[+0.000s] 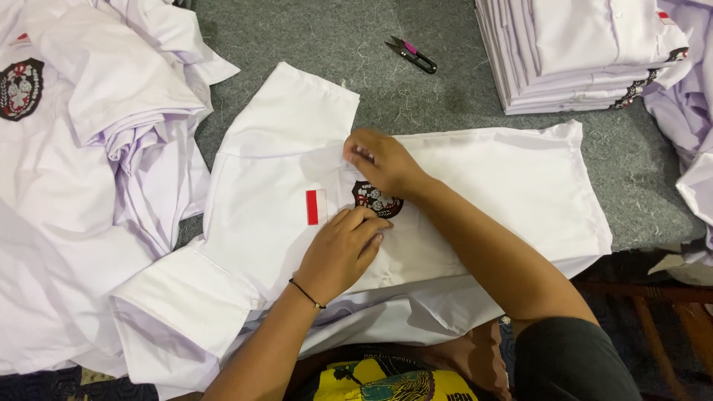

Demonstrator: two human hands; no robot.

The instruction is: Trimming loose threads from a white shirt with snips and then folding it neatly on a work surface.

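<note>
A white short-sleeved shirt [490, 186] lies flat on the grey felt surface [334, 37]. It carries a small red and white flag patch [316, 206] and a dark round crest badge [376, 200] on its pocket. My left hand [343, 249] rests palm down on the shirt, fingertips touching the lower edge of the badge. My right hand [380, 162] sits just above the badge, fingers pinching the cloth at the pocket's top edge.
A heap of loose white shirts [82, 148] with another crest lies at the left. A neat stack of folded white shirts [579, 56] stands at the back right. Small thread snips [411, 54] with a pink grip lie at the back centre.
</note>
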